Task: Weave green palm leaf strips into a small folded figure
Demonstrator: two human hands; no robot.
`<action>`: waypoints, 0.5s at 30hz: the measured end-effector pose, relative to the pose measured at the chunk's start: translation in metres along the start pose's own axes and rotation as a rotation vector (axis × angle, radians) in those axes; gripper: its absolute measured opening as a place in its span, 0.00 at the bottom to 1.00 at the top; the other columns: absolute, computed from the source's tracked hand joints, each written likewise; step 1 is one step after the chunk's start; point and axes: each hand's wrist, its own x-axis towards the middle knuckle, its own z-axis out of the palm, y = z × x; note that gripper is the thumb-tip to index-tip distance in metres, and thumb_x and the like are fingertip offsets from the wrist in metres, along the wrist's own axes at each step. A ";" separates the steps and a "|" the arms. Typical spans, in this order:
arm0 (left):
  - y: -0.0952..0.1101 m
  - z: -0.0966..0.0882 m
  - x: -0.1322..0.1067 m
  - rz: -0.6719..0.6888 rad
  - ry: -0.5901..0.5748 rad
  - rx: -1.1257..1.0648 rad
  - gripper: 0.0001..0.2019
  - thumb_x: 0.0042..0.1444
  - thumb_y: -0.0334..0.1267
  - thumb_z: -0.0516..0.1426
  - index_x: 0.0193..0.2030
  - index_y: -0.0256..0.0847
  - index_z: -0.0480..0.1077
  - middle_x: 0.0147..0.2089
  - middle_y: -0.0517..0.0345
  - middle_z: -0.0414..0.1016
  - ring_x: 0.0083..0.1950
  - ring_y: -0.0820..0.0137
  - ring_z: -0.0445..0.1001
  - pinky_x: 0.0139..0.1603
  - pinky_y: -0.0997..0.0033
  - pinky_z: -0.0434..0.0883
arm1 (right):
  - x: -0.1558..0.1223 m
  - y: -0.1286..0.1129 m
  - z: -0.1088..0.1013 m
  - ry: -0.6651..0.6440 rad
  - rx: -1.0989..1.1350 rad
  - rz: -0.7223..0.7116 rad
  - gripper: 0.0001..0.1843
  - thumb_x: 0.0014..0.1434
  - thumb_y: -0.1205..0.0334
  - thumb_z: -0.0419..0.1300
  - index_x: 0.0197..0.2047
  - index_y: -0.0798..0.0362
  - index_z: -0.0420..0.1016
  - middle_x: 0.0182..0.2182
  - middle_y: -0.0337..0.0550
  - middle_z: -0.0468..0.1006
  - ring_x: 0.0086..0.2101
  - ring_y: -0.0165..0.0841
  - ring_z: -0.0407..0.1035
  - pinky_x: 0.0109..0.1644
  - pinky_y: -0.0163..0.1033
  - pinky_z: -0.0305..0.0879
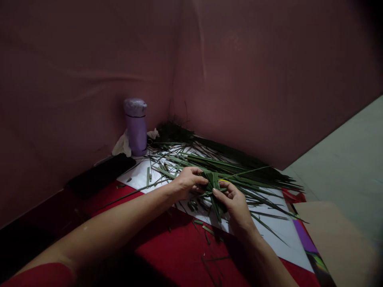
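A small woven piece of green leaf strips [213, 181] is held between both hands above a white sheet [281, 231]. My left hand [189, 180] curls its fingers over the piece's left side. My right hand [233, 201] pinches its right side, thumb and fingers closed on the strips. Loose strip ends hang down from the piece toward the sheet. A long bundle of green leaves [239, 165] lies behind the hands, running from the wall corner out to the right.
A purple flask [136, 126] stands by the wall with crumpled white tissue [122, 145] beside it. A black phone [100, 173] lies left of the sheet. Cut leaf bits litter the red cloth [179, 251]. A brown board [338, 243] sits at right.
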 end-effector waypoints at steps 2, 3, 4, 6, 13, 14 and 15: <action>-0.001 0.003 -0.002 -0.006 -0.006 -0.005 0.09 0.36 0.25 0.58 0.26 0.35 0.62 0.22 0.61 0.67 0.21 0.75 0.68 0.21 0.75 0.67 | -0.001 -0.001 -0.002 0.022 0.027 0.031 0.18 0.41 0.57 0.66 0.35 0.52 0.66 0.21 0.34 0.71 0.20 0.27 0.63 0.23 0.31 0.57; -0.001 0.003 -0.003 -0.006 -0.010 -0.010 0.10 0.36 0.25 0.59 0.26 0.35 0.62 0.22 0.61 0.67 0.21 0.75 0.68 0.21 0.75 0.67 | -0.001 -0.001 -0.002 0.033 0.030 0.039 0.17 0.41 0.58 0.66 0.34 0.52 0.66 0.21 0.33 0.71 0.19 0.26 0.62 0.22 0.31 0.56; -0.001 0.004 -0.003 -0.006 -0.018 -0.015 0.10 0.35 0.25 0.59 0.26 0.35 0.62 0.22 0.61 0.68 0.21 0.74 0.69 0.21 0.74 0.68 | -0.002 -0.001 -0.003 0.041 0.032 0.046 0.17 0.41 0.59 0.66 0.35 0.51 0.66 0.20 0.33 0.71 0.19 0.26 0.62 0.23 0.31 0.56; -0.001 0.003 -0.004 -0.006 -0.041 -0.018 0.12 0.33 0.25 0.59 0.28 0.35 0.63 0.23 0.59 0.69 0.22 0.72 0.70 0.20 0.73 0.68 | -0.002 -0.001 -0.004 0.038 0.037 0.059 0.19 0.40 0.60 0.65 0.37 0.51 0.67 0.22 0.34 0.72 0.20 0.28 0.64 0.24 0.32 0.58; -0.004 0.003 -0.002 -0.037 -0.093 -0.008 0.10 0.33 0.28 0.61 0.25 0.33 0.64 0.21 0.60 0.69 0.22 0.73 0.69 0.23 0.74 0.68 | -0.002 -0.005 -0.003 -0.031 0.007 0.036 0.13 0.43 0.59 0.64 0.33 0.54 0.69 0.26 0.40 0.75 0.22 0.29 0.66 0.24 0.32 0.59; -0.005 0.003 -0.002 -0.038 -0.098 -0.010 0.10 0.33 0.28 0.61 0.25 0.33 0.65 0.21 0.59 0.69 0.22 0.74 0.69 0.23 0.74 0.68 | -0.002 -0.006 -0.002 -0.036 -0.009 0.031 0.13 0.44 0.58 0.63 0.32 0.54 0.70 0.26 0.40 0.75 0.21 0.29 0.65 0.23 0.32 0.59; -0.006 0.002 -0.001 -0.038 -0.102 -0.013 0.10 0.33 0.29 0.61 0.25 0.33 0.65 0.22 0.59 0.69 0.22 0.74 0.69 0.23 0.74 0.68 | -0.002 -0.006 -0.002 -0.039 -0.030 0.025 0.12 0.44 0.57 0.63 0.32 0.54 0.70 0.25 0.40 0.75 0.21 0.29 0.65 0.23 0.32 0.59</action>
